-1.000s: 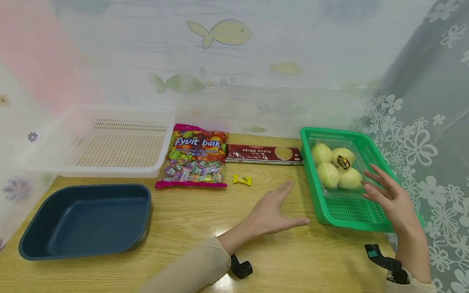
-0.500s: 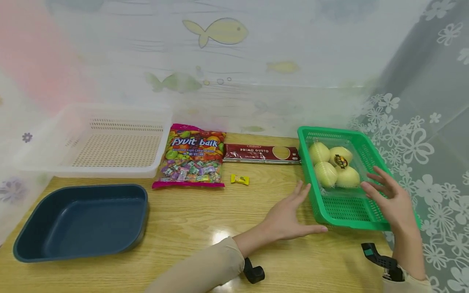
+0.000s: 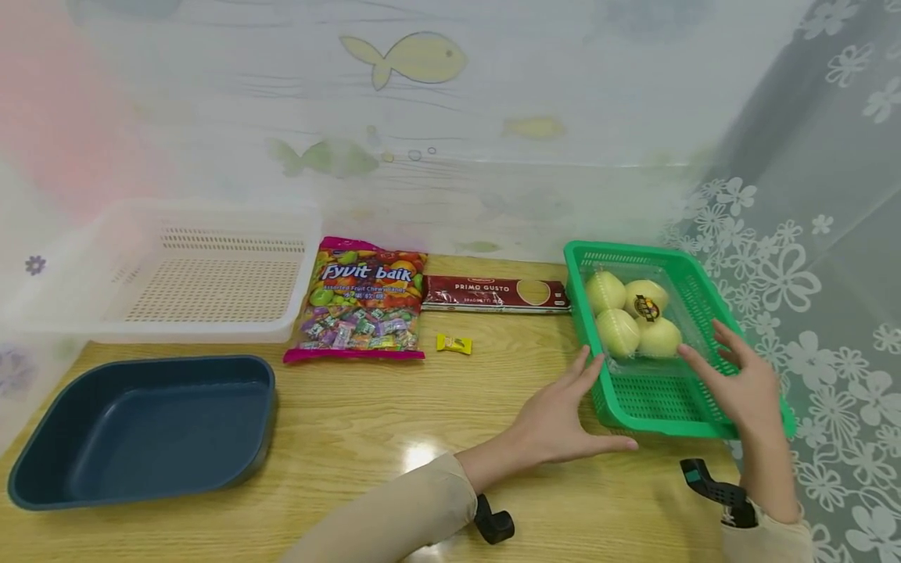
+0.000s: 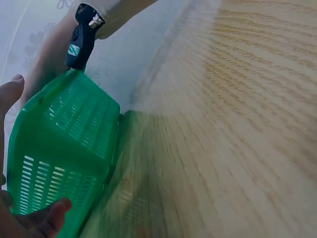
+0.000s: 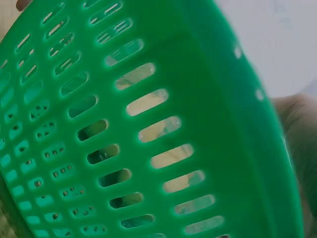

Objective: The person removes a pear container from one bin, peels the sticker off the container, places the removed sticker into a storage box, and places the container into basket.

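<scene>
A green basket (image 3: 633, 426) stands on the right of the table. In it lies a clear plastic pack of pale yellow-green round fruits (image 3: 619, 332) with a dark label. My left hand (image 3: 563, 414) is at the basket's left side, fingers extended along the wall and thumb spread toward the front. In the left wrist view its fingertips (image 4: 59, 208) lie against or very near the slotted wall. My right hand (image 3: 742, 387) is over the basket's right side, thumb extended toward the pack; whether it touches the pack I cannot tell. The right wrist view shows mostly the basket's outer wall.
A candy bag (image 3: 362, 301), a red spaghetti packet (image 3: 496, 294) and a small yellow wrapped candy (image 3: 454, 343) lie left of the basket. Farther left stand a white basket (image 3: 299, 324) and a dark blue tub (image 3: 141, 500). Patterned sheeting hangs behind and to the right.
My left hand has moved right, up to the green basket's left wall. My right hand has shifted slightly left, its thumb nearer the fruit pack. The whole view has drifted slightly.
</scene>
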Demonstrator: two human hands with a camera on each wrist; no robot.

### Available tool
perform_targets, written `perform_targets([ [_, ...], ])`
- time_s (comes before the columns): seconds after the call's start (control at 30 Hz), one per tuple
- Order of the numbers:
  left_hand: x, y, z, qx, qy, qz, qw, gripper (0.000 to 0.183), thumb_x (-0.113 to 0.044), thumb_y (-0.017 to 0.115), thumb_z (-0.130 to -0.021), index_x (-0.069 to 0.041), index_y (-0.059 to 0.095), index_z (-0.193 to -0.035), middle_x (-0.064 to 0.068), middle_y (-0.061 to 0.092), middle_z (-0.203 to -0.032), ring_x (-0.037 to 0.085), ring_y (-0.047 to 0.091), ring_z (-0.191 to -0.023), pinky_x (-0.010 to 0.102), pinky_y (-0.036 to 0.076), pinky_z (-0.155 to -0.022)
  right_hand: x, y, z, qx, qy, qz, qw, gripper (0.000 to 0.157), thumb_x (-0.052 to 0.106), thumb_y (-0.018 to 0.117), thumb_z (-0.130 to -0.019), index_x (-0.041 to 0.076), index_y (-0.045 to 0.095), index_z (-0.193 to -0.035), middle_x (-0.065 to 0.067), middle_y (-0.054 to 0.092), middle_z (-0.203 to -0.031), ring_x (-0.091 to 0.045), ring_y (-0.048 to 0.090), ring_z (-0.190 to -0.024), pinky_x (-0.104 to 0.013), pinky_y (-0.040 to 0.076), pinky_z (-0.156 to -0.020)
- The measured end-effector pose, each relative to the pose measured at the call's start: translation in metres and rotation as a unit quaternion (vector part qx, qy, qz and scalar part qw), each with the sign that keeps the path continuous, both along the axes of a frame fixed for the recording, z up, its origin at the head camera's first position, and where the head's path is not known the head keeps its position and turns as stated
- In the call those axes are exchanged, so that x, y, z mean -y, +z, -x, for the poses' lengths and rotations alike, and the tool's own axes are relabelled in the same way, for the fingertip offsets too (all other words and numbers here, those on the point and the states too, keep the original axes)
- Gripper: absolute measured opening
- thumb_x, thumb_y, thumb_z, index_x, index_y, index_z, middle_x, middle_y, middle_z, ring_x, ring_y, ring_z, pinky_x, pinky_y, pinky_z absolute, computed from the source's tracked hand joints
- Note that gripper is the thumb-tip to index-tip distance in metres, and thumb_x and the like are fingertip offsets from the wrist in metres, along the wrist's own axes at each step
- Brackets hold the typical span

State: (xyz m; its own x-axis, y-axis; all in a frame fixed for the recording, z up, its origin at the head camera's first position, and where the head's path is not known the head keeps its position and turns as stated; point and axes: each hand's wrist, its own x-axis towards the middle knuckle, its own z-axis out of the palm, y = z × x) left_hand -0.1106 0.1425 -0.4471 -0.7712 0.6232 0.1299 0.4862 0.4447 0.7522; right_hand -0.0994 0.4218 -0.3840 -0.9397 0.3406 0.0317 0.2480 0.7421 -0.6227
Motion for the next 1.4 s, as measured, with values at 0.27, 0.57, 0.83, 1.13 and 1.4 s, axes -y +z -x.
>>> perform_targets([
  [0.27, -0.011, 0.005, 0.001, -0.004, 0.013, 0.011, 0.9998, 0.123, -0.078, 0.072, -0.084, -0.029, 0.002, -0.172, -0.008, -0.005, -0.177, 0.025, 0.049, -0.148, 0.024, 0.058, -0.084, -0.006, -0.004, 0.009, 0.055, 0.000, -0.059, 0.997, 0.094, 0.062, 0.049, -0.106, 0.005, 0.010, -0.170, -0.042, 0.020, -0.165, -0.069, 0.031, -0.141, -0.083, 0.035, -0.102],
  [0.57, -0.016, 0.004, 0.001, -0.030, 0.037, 0.032, 0.9984, 0.120, -0.074, 0.076, -0.085, -0.019, 0.014, -0.173, -0.002, 0.007, -0.178, 0.020, 0.064, -0.132, 0.012, 0.041, -0.059, -0.013, -0.004, 0.019, 0.125, -0.003, -0.063, 0.990, 0.096, 0.064, 0.032, -0.109, -0.006, -0.001, -0.166, -0.050, 0.018, -0.159, -0.072, 0.027, -0.139, -0.082, 0.032, -0.107],
  [0.83, -0.017, 0.003, 0.001, -0.036, 0.036, 0.032, 0.9982, 0.120, -0.074, 0.075, -0.086, -0.018, 0.014, -0.172, -0.002, 0.007, -0.178, 0.019, 0.064, -0.132, 0.012, 0.039, -0.055, -0.021, -0.005, 0.031, 0.182, 0.033, 0.014, 0.983, 0.099, 0.062, 0.027, -0.110, -0.017, -0.006, -0.160, -0.043, 0.064, -0.123, -0.036, 0.077, -0.085, -0.061, 0.058, -0.088],
  [1.13, -0.018, -0.001, 0.001, -0.054, 0.041, 0.036, 0.9970, 0.120, -0.076, 0.073, -0.085, -0.018, 0.016, -0.172, -0.001, 0.009, -0.178, 0.019, 0.059, -0.139, 0.013, 0.048, -0.068, -0.025, -0.009, 0.027, 0.178, 0.001, 0.187, 0.966, 0.102, 0.060, 0.040, -0.109, -0.013, -0.009, -0.163, -0.049, 0.017, -0.160, -0.006, 0.073, -0.077, -0.030, 0.064, -0.078],
  [1.4, -0.018, 0.002, 0.002, -0.045, 0.044, 0.030, 0.9976, 0.118, -0.077, 0.071, -0.086, -0.019, 0.014, -0.172, -0.002, 0.006, -0.178, 0.021, 0.059, -0.138, 0.018, 0.053, -0.074, -0.035, -0.010, 0.033, 0.184, 0.025, 0.285, 0.940, 0.095, 0.049, 0.046, -0.112, -0.012, -0.006, -0.164, -0.043, 0.001, -0.167, 0.000, 0.072, -0.084, -0.026, 0.062, -0.088],
])
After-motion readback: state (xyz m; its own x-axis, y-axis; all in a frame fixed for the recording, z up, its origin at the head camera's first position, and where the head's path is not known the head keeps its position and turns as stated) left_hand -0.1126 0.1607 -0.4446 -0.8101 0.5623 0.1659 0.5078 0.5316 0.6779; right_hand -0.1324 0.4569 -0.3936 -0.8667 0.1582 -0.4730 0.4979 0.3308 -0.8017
